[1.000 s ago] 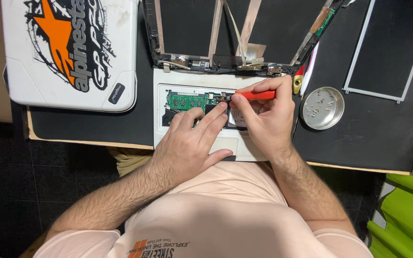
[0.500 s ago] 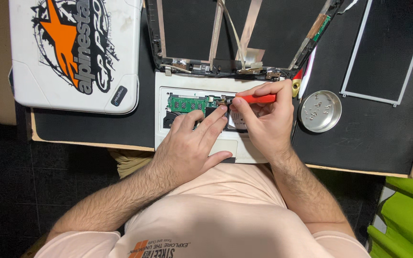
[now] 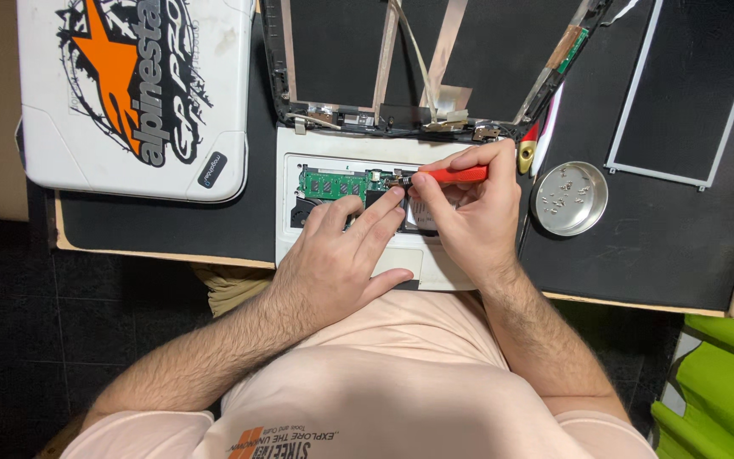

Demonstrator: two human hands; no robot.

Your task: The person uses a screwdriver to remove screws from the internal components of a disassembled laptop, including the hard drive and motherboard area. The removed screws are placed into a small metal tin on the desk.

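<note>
Change against the frames from a second and half a second back: very small. Both hands hold the same posture over the opened white laptop base (image 3: pixel 341 149); the view has drifted slightly, so the desk items sit a little differently in frame. Screwdriver angle unchanged.

Right hand (image 3: pixel 469 217): grip closed around a red-handled screwdriver (image 3: pixel 452 175), lying nearly level, tip pointing left to a spot just right of the green circuit board (image 3: pixel 333 183) in the open bay. Left hand (image 3: pixel 341 255): holds nothing, lies flat on the base, fingers spread, index fingertip pressed down right beside the screwdriver tip.

Surroundings: black mat (image 3: pixel 172 225) covers the desk. Behind the base, the stripped lid frame (image 3: pixel 435 59) with ribbon strips, dark panel exposed. To the left, a closed white laptop (image 3: pixel 129 93) with an orange-and-black star sticker. To the right, a round metal dish (image 3: pixel 569 197) holding small screws, too small to count. Far right, a bare flat screen panel (image 3: pixel 690 85).

Obstruction: both hands cover the lower bay and palm rest; the screw being worked cannot be seen.

Count: two laptops, one screwdriver, one dish, one loose panel.
</note>
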